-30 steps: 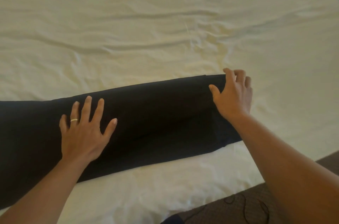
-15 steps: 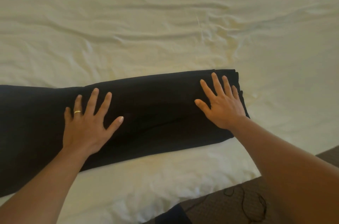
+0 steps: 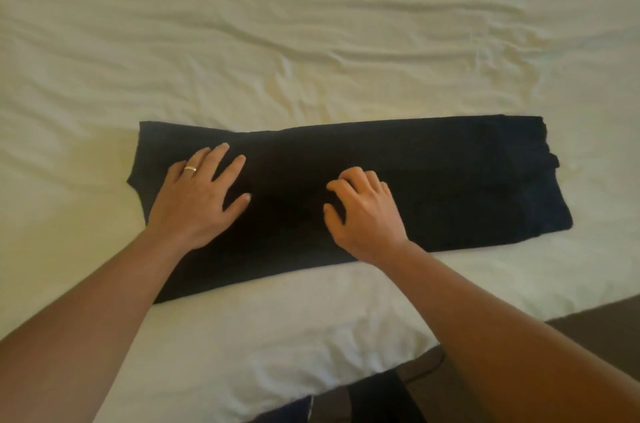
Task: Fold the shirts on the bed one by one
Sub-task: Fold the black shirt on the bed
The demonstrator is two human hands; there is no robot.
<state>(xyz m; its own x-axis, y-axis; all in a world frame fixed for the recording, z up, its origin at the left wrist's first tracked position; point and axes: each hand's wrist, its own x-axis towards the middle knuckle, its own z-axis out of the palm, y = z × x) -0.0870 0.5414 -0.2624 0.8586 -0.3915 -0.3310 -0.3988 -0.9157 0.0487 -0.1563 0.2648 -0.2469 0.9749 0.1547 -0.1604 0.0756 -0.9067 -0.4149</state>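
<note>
Both hands rest on the shirt [image 3: 433, 177], a long dark strip lying left to right across the near bed [image 3: 311, 24]: left hand [image 3: 199, 196] flat and spread near its left end, right hand [image 3: 363, 211] loosely curled at the middle, leaving the right end farthest from me.

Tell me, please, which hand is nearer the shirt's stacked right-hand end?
Right. The right hand rests mid-shirt, nearer that end; the left hand lies flat by the opposite end.
</note>
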